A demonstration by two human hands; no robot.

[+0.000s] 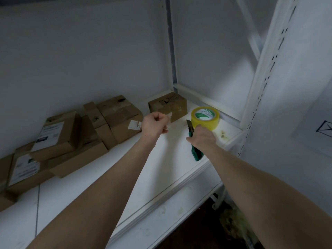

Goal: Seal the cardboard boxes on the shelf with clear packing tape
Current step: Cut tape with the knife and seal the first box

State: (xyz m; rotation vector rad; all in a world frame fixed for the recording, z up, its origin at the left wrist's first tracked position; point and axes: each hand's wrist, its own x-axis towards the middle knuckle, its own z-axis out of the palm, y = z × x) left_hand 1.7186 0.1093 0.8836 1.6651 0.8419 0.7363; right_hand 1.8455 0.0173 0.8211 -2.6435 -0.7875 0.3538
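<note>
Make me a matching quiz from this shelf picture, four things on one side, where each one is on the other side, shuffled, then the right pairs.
Things:
1. yellowish roll of clear packing tape
2. green-handled utility knife
3. short strip of clear tape
4. pile of labelled brown cardboard boxes

Places:
A. pinched in the left hand
B. heaped at the left of the white shelf
C. gripped in the right hand
D. lying flat near the shelf's back right corner

Pairs: 1-D, 2-C, 3-A, 4-B

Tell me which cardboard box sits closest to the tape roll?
The lone box in the back corner, beside the roll; the other boxes are piled leftward.
</note>
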